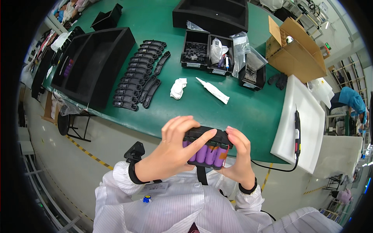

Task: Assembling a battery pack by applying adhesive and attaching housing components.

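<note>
Both hands hold a battery pack [210,149] of several purple cylindrical cells set in a black plastic frame, close to my chest at the near edge of the green table [241,112]. My left hand [176,145] wraps over its left side with fingers laid across the top. My right hand [239,153] grips its right end. The underside of the pack is hidden by my palms.
A row of several black plastic frames [136,73] lies left of centre beside a large black tray [91,64]. A crumpled white cloth [178,88], a white tube [213,90], small black bins [210,52], a cardboard box [297,48] and a white foam slab [301,120] bearing a pen-like tool [297,132] sit further out.
</note>
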A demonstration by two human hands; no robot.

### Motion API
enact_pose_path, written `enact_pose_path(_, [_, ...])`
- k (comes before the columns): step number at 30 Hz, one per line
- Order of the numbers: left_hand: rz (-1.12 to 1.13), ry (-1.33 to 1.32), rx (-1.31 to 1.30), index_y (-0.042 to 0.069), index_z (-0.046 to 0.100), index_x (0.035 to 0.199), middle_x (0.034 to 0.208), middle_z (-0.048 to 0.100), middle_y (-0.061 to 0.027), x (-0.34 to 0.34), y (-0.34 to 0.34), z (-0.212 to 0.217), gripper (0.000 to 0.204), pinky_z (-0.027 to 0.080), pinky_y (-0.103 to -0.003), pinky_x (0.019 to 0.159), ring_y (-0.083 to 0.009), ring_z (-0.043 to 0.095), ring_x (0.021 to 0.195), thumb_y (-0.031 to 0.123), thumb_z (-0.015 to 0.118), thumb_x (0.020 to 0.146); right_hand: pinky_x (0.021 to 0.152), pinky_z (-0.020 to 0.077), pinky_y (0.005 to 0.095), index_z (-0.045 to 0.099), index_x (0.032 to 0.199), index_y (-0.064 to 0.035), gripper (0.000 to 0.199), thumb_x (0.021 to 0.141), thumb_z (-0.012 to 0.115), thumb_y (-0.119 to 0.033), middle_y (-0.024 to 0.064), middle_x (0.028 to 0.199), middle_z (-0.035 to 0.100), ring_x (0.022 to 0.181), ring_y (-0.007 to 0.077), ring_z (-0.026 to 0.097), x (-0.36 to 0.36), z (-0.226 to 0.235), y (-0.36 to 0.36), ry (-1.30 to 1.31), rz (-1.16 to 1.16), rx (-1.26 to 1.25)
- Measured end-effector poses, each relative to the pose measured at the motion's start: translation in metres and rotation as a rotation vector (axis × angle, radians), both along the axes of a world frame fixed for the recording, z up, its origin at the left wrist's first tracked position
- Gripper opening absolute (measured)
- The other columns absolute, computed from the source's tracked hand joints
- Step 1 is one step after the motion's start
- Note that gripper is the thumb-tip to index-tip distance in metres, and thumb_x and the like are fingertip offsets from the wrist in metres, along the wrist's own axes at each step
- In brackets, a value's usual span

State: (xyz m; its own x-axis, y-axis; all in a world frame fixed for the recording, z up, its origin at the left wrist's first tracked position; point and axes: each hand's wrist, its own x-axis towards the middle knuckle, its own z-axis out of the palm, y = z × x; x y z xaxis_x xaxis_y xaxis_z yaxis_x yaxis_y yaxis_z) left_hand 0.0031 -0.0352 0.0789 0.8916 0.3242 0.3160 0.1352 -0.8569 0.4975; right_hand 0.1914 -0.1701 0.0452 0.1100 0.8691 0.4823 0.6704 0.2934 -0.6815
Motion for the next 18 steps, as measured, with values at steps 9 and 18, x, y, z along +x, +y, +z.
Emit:
enact_pose_path(9, [0.039, -0.387, -0.347, -0.002, 0.030, 0.145, 0.149, 0.028, -0.0272, -0.013, 0.000, -0.007, 0.107, 0.038, -0.050, 0.109, -0.0439, 0.035, 0.137, 0.014, 0.092, 0.060, 0.102, 0.0462, 0.0462, 0.040, 0.136, -0.0028, 0.097, 0.054, 0.092, -0.007, 0.0210, 0.135, 0.045, 0.126, 0.0387, 0.050, -0.001, 0.005, -0.004, 0.164, -0.039, 0.087])
enact_pose_path(18, [-0.132, -0.294, -0.475, -0.001, 0.032, 0.143, 0.151, 0.028, -0.0256, -0.018, 0.010, 0.002, 0.097, 0.036, -0.049, 0.113, -0.0409, 0.036, 0.139, 0.011, 0.089, 0.066, 0.102, 0.0424, 0.0449, 0.034, 0.142, -0.0089, 0.110, 0.050, 0.093, -0.017, 0.0183, 0.137, 0.043, 0.127, 0.0343, 0.047, 0.004, -0.005, -0.013, 0.232, -0.025, 0.092])
